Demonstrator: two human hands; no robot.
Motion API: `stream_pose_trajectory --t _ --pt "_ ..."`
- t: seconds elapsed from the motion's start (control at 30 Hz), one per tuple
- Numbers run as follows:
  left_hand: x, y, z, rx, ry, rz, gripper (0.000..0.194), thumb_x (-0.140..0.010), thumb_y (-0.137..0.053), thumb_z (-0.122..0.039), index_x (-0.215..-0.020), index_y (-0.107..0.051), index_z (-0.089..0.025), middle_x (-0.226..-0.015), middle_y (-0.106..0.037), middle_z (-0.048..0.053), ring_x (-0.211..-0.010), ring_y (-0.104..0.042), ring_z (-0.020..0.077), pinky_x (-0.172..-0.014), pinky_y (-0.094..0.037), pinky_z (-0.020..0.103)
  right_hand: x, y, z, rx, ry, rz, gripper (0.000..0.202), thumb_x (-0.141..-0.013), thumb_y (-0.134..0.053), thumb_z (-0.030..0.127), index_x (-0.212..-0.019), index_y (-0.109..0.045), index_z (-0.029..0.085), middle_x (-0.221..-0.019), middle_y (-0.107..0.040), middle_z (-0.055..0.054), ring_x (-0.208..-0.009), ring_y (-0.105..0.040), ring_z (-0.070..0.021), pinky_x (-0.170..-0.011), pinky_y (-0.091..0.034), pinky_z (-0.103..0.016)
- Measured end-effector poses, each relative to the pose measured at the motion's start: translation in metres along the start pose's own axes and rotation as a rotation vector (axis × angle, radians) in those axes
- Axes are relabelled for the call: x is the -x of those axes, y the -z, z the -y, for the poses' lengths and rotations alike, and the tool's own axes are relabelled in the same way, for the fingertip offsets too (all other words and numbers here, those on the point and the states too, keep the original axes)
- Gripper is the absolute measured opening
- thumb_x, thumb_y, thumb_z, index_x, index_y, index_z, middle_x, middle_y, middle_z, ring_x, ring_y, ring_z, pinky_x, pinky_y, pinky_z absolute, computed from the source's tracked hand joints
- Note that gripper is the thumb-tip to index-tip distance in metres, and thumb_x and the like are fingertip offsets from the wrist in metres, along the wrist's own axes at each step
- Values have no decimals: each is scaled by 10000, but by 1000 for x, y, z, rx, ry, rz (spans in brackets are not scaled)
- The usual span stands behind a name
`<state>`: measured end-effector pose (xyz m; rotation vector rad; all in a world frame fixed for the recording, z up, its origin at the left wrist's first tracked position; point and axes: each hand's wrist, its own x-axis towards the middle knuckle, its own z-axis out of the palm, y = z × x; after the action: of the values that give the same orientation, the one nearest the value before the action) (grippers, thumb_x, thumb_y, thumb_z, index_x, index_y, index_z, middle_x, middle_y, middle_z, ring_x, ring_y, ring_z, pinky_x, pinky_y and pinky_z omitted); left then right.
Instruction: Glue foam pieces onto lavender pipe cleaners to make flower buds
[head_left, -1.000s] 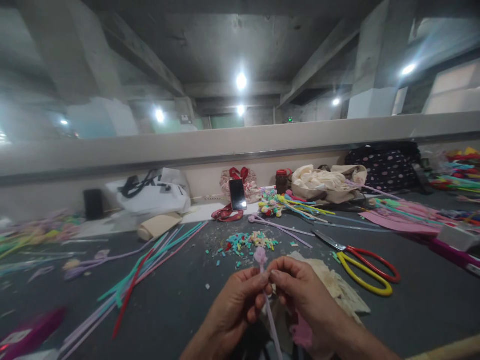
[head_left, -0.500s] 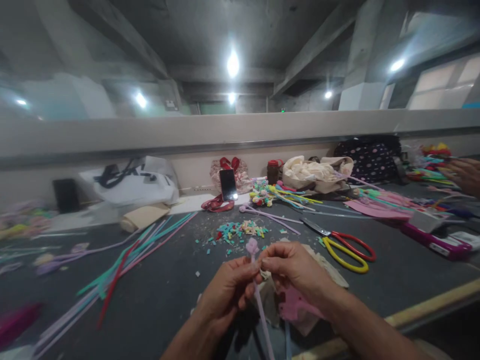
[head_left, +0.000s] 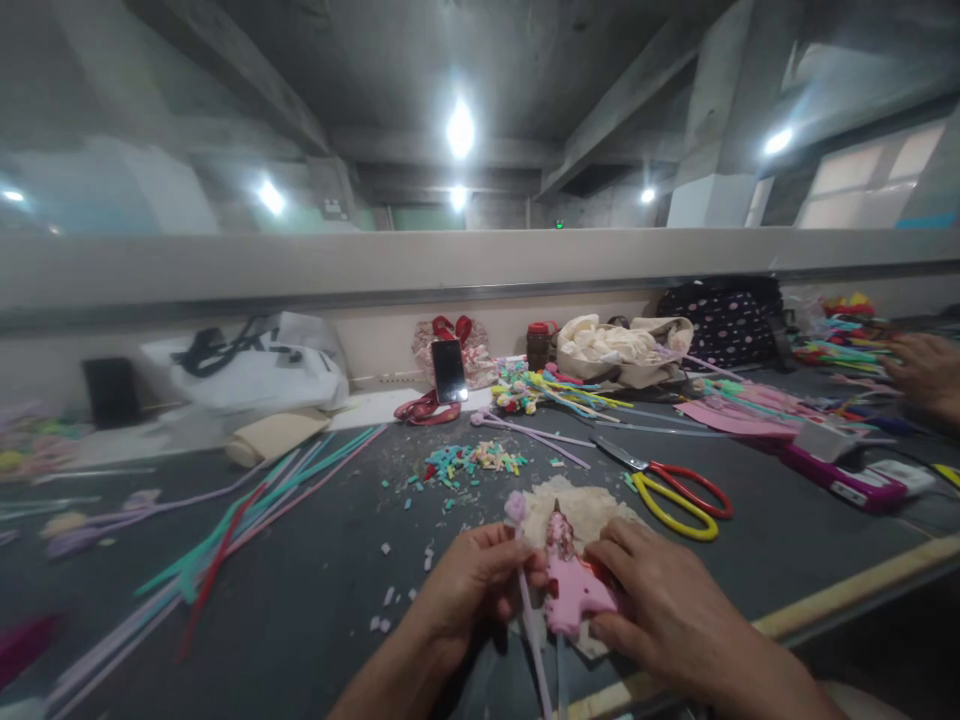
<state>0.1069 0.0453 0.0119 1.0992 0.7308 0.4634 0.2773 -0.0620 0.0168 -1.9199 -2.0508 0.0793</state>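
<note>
- Fingers of the left hand [head_left: 480, 572] pinch a lilac stem [head_left: 529, 630] just below its bloom [head_left: 515, 508], which points away.
- Right hand [head_left: 651, 592] touches the pink glue gun [head_left: 570, 592], fingers and thumb about its handle; how firmly they close, I cannot tell.
- Glue gun lies near the stem, over a cream cloth [head_left: 604, 510], nozzle away.
- Beyond, on the worktop [head_left: 315, 590]: chips [head_left: 476, 460], with scissors [head_left: 642, 465] to their right.
- Left: bundled strips [head_left: 217, 540].
- Back: phone [head_left: 450, 370].
- Far right: another person's hand [head_left: 931, 372].

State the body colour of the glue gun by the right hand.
The glue gun has a pink body; head view shows it.
</note>
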Motion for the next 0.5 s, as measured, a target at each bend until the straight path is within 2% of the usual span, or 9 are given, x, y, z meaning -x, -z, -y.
stream_pose_trajectory --t 0.1,0.2,0.4,0.5 --pt "-4 -5 1 -106 12 -73 175 -648 -571 -286 -674 -530 -118 -588 -638 63 -427 -530 94 -327 -280 145 -3 -2 -4 -31 -10 -6 96 -630 -576 211 -725 -561 201 -771 -513 -8 -722 -475 -172 -614 -313 -259" --pt "-7 -9 3 -152 32 -94 125 -621 -569 -247 -639 -509 -138 -531 -613 26 -379 -503 92 -329 -332 169 -5 5 -10 -154 -31 1 106 -598 -592 174 -696 -556 189 -728 -498 15 -660 -466 -140 -583 -318 -232" --pt "-10 -11 3 -163 51 -108 91 -632 -543 -218 -633 -477 -155 -527 -596 10 -356 -466 68 -330 -341 161 -3 24 -27 -537 -49 19 106 -679 -564 246 -739 -611 173 -739 -532 10 -690 -493 -146 -602 -364 -223" --pt "-9 -10 3 -165 52 -100 104 -633 -557 -225 -638 -485 -151 -583 -606 27 -414 -494 75 -346 -351 155 -1 29 -41 -812 -171 -21 198 -674 -582 314 -803 -624 170 -753 -570 3 -697 -515 -168 -580 -378 -228"
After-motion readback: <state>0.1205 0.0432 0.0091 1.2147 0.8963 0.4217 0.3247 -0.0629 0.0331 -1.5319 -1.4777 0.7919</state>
